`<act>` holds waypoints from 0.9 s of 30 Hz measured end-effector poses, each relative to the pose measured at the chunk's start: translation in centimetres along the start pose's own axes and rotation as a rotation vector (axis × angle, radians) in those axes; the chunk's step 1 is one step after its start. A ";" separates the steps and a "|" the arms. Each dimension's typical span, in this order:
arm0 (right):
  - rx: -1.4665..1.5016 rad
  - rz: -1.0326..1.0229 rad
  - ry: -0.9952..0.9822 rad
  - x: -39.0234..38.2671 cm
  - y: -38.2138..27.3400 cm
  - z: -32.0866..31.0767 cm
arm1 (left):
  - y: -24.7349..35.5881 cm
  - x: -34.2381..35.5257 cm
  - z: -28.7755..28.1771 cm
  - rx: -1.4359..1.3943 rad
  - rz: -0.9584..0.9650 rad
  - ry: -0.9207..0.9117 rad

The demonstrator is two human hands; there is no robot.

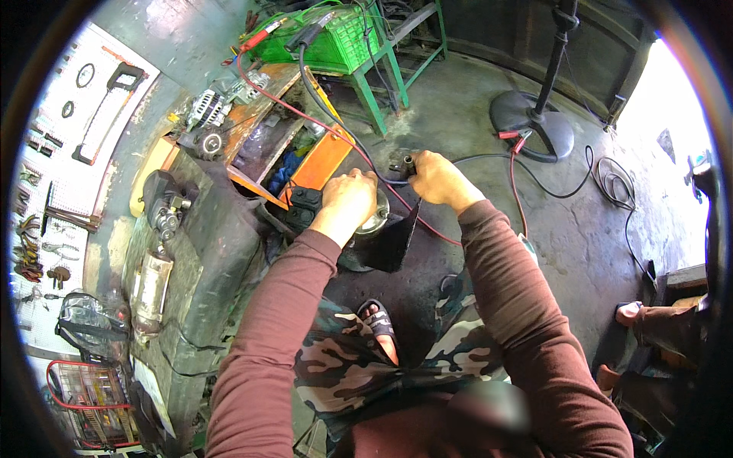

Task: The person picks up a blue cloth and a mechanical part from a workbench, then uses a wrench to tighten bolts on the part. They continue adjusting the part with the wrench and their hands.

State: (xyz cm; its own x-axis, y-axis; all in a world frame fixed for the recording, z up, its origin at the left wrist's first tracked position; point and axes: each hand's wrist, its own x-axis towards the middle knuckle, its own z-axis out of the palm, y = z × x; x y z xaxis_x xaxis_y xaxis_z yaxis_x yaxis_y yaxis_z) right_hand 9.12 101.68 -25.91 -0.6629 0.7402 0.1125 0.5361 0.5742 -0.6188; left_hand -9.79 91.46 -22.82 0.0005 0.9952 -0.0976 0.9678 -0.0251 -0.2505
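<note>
My left hand (353, 200) is curled over a round metal part (373, 222). Its fingertips point away, so what they grip is hidden. Beside its knuckles, to the left, sits a black block-shaped fitting (305, 201). My right hand (441, 180) is closed on a small dark metal piece with a round, tube-like end (409, 162), which sticks out past the thumb side. Below and between both hands hangs a black flat plate (391, 243) with a straight edge, tilted toward my right wrist.
At left, a dark workbench (210, 252) carries a motor-like part (162, 202) and a metal cylinder (152, 290). Ahead stand an orange open cabinet (305, 164) and a green crate (324, 42). Red and black cables cross the floor near a black pedestal base (500, 114). Another person's legs (664, 328) show at right.
</note>
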 end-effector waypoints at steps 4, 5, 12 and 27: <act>-0.002 -0.026 0.025 -0.1 0.1 0.0 | 0.1 0.5 -0.1 0.000 -0.053 -0.042; -0.017 -0.033 0.041 -0.2 0.1 0.0 | 0.1 0.4 -0.2 0.000 -0.067 -0.049; 0.001 -0.036 0.034 0.0 0.3 0.4 | 0.3 -0.7 -0.1 -0.032 -0.052 0.006; -0.003 -0.038 0.037 0.0 0.2 0.4 | 0.1 -0.6 0.0 -0.014 -0.033 0.000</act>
State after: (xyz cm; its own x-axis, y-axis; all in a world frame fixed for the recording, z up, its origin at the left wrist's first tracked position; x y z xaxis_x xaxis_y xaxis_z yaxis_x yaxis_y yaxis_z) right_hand 9.00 101.60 -26.36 -0.6634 0.7299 0.1645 0.5121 0.6032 -0.6115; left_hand -9.74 90.87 -22.80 -0.0312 0.9955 -0.0893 0.9706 0.0089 -0.2404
